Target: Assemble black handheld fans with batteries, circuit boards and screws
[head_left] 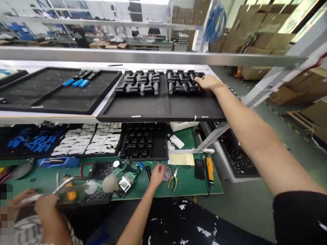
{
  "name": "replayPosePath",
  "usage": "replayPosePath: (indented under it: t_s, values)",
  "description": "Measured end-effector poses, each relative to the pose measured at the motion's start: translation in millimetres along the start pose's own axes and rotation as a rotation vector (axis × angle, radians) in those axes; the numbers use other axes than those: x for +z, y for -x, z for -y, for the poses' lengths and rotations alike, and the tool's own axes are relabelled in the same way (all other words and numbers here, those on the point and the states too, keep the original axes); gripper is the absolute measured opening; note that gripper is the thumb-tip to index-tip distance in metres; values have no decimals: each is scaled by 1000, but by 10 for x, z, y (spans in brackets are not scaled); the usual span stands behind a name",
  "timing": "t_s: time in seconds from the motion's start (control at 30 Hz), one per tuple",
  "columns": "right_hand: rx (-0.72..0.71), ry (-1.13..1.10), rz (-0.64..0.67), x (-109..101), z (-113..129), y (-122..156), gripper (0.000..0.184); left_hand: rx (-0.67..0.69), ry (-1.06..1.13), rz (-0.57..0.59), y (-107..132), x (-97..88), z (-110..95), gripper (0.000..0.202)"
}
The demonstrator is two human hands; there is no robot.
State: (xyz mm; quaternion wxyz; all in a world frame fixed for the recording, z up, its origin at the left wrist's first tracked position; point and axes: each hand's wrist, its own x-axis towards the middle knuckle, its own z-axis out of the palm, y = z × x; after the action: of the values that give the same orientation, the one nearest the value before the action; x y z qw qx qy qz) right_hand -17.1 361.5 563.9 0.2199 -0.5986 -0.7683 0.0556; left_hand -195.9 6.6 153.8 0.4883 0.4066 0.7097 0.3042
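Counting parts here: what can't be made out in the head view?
Head view:
- Right hand covers some black moulded parts on the black tray.
- Left hand hides whatever lies under it on the green mat.
- Co-worker's hands: held item blurred; a pixelated patch covers the left edge.
- Dark bits in the lower-right bin: too small to identify.

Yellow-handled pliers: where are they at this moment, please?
In the head view, the yellow-handled pliers lie on the green work mat near its front edge, just right of a round metal disc and the person's left hand.
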Motion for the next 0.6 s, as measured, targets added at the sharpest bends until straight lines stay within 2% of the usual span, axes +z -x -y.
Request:
replayPosePath:
  t_s: [0.03,0.07,0.13,0.17,0.23,0.27,0.33,0.43,0.47,0.53,0.6]
  values:
    - [18,41,-21,-89,7,109,70,26,-48,-67,-218,-68,-57,33]
    - [21,76,-62,-170,11,273,76,47,-97,-137,-448,-128,-100,35]
    - [-19,103,-147,-249,-4,774,71,63,-198,-278,-905,-201,-118,41]
    - [-70,112,-196,-218,-34,1099,68,67,-244,-335,-1114,-206,-86,44]
    - [-284,101,-366,30,-155,1836,51,87,-328,-415,-1461,-161,55,47]
    - [-379,45,-429,250,-244,2215,41,108,-363,-438,-1592,-119,153,48]
    - [-527,-80,-518,856,-438,2919,34,176,-416,-451,-1776,-23,365,46]
    - [-563,-328,-364,1972,-639,3699,22,323,-432,-434,-1933,94,622,50]
    - [-558,-356,-237,2335,-664,3873,18,376,-419,-424,-1972,125,676,55]
    - [-563,-360,-21,2970,-662,4126,12,480,-358,-398,-2039,185,729,62]
    - [-530,-383,112,3458,-621,4308,18,573,-255,-352,-2067,244,716,61]
